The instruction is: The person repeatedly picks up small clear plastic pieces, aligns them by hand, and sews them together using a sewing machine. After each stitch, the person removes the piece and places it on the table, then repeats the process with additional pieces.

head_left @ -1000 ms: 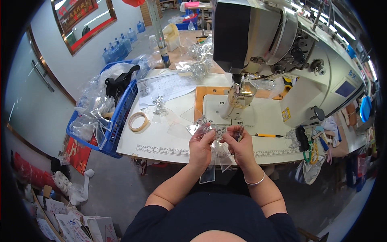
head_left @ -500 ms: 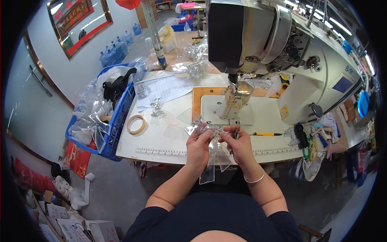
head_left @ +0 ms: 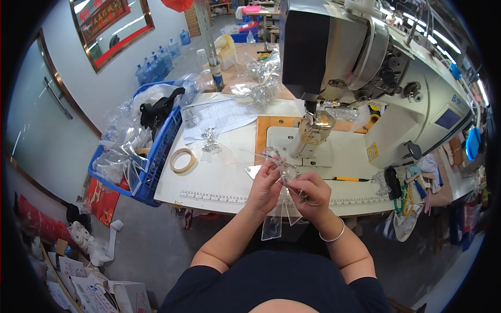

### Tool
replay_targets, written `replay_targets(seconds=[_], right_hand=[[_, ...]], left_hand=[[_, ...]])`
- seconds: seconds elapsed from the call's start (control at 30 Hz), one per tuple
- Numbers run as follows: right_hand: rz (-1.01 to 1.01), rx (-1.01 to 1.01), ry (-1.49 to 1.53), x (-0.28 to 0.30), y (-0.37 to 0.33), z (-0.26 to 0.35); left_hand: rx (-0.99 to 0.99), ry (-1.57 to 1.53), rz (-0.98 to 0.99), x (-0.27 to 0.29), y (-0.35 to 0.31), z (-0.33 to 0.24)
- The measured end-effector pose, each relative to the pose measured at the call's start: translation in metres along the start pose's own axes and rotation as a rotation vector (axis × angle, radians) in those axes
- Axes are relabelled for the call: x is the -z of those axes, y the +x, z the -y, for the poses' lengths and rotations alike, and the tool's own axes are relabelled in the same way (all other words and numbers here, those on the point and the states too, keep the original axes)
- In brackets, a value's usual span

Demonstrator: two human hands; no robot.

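The left hand (head_left: 265, 189) is pinching a bunch of clear plastic pieces (head_left: 285, 170) with thumb and fingers drawn together, while the right hand (head_left: 313, 198) is closing its thumb and forefinger on the bunch's right side — its other fingers are curling in by a small dark object (head_left: 303, 197), too small to make out. The bunch is hanging between both hands above the front of the white table (head_left: 222, 180), near the sewing machine (head_left: 360, 57), and its longer strips (head_left: 272, 228) are dangling past the table's edge.
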State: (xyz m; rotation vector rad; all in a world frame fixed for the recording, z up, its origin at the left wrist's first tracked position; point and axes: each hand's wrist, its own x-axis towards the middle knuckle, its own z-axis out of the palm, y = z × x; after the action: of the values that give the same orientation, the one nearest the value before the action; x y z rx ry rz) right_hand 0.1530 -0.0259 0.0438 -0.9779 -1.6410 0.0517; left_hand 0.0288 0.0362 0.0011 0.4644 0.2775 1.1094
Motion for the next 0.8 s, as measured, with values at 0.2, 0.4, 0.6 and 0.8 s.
replay_targets(seconds=[0.2,0.4,0.6,0.8], right_hand=[[0.198,0.335,-0.333,0.013,0.01,-0.004],[0.323,0.505,-0.508,0.02,0.012,-0.002],[0.337,0.532,-0.504,0.024,0.013,0.0],[0.273,0.458,-0.393,0.021,0.005,-0.006]], left_hand=[[0.129,0.095,-0.087,-0.012,-0.015,-0.013],[0.052,0.248,0.04,-0.009,-0.018,-0.021],[0.08,0.136,0.042,-0.01,-0.021,-0.026],[0.078,0.263,0.051,-0.007,-0.019,-0.025]])
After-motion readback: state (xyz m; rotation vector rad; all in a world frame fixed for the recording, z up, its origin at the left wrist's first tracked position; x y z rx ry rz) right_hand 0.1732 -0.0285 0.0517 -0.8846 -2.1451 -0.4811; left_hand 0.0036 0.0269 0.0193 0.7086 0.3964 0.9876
